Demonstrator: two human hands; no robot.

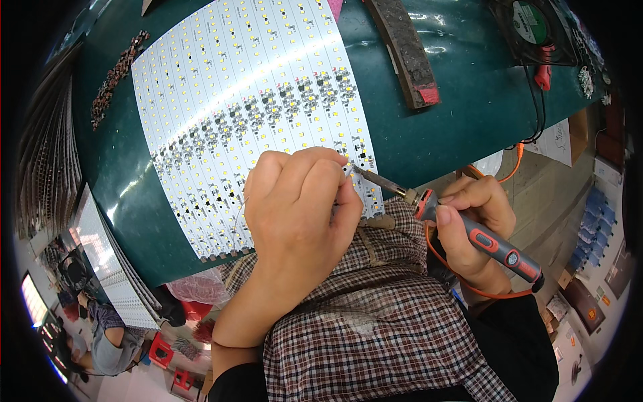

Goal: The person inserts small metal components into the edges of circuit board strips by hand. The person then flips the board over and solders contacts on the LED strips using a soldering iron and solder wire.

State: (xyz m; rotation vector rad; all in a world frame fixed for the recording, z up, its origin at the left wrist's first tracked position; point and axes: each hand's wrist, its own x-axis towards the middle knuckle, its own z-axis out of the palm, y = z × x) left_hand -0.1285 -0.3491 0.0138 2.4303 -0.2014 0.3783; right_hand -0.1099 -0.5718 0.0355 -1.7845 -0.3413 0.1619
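Observation:
A white LED circuit board panel [221,74], with rows of small yellow LEDs and dark chips, lies on the green table in front of me. Over its near right part, my left hand [295,191] is closed in a pinch on a thin solder wire [237,218], whose loose length shows beside the wrist side of the hand. My right hand [479,208] grips a grey and red soldering iron [499,246]. The iron's tip reaches the board right by my left fingertips, which partly hide the contact spot.
A dark bar [402,57] lies right of the panel. At the far right are a fan [529,30] and a red-handled tool [544,70]. Small components [117,77] are heaped at the left. Panels [50,134] stand stacked beyond. An orange cord [462,285] hangs from the iron. Another person [114,342] sits lower left.

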